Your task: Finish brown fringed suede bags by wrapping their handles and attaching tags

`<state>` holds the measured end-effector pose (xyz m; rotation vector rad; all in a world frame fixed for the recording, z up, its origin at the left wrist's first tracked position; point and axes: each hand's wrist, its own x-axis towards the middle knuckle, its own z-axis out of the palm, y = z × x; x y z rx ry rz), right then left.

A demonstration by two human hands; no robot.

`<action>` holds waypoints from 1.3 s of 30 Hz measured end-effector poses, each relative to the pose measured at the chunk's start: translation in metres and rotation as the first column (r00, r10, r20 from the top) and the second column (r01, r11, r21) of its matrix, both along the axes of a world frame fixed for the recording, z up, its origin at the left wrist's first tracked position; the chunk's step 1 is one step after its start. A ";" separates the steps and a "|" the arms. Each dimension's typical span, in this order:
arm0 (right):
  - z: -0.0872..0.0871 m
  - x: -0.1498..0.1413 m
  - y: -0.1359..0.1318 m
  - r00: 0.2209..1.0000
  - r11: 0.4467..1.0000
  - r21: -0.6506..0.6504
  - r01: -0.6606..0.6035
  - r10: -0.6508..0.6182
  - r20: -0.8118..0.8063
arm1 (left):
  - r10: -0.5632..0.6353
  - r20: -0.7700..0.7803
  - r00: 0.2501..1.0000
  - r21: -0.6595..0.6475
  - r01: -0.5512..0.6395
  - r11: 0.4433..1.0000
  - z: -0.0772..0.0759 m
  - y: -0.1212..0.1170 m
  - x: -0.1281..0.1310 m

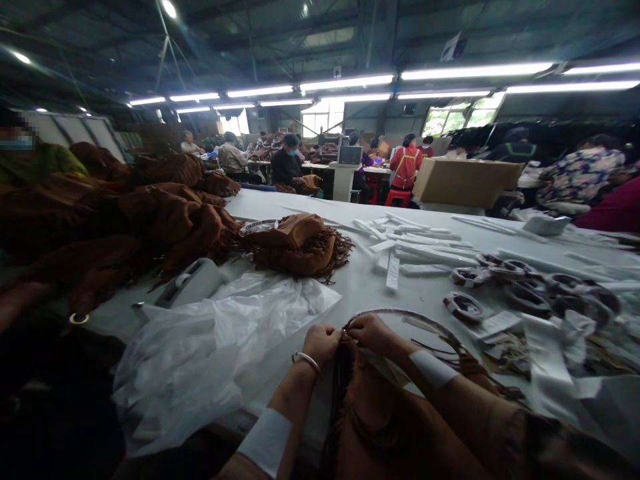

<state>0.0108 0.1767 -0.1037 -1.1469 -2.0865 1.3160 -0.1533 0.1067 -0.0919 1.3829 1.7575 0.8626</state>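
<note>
On my feed, a pale desk (pixel 361 283) carries a fringed brown bundle (pixel 300 243); left of that bundle I see brown heaps (pixel 170 217), right of it white strips (pixel 433 252), nearer me clear plastic (pixel 235 327).

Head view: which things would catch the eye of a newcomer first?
Probably the left hand and right hand, low in the middle, close together at the upper end of a brown fringed piece. Next, perhaps, the brown heap on the left and the bright lamps overhead.

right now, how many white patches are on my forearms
2: one white patch on your left forearm, another on your right forearm. The undersides are out of view, so more may be hidden there.
</note>
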 end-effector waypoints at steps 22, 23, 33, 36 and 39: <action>0.016 0.010 -0.009 0.991 0.997 -0.015 0.080 -0.078 0.111 | 0.318 0.292 0.902 0.056 -0.348 0.936 0.004 0.001 -0.002; 0.020 0.015 -0.010 0.990 0.998 0.042 0.040 -0.046 0.130 | 0.320 0.319 0.892 0.073 -0.360 0.930 0.007 -0.002 -0.003; 0.039 0.039 -0.029 0.992 0.969 -0.242 -0.045 0.072 0.104 | 0.193 0.447 0.873 -0.053 -0.190 0.980 0.019 -0.021 0.001; 0.038 0.039 -0.026 0.995 0.976 -0.219 -0.014 0.034 0.090 | 0.124 0.318 0.940 -0.099 -0.098 0.990 0.022 -0.024 -0.005; 0.045 0.029 -0.023 0.991 0.978 -0.163 0.132 -0.131 0.015 | 0.080 0.244 0.966 -0.131 -0.049 0.990 0.030 -0.025 -0.011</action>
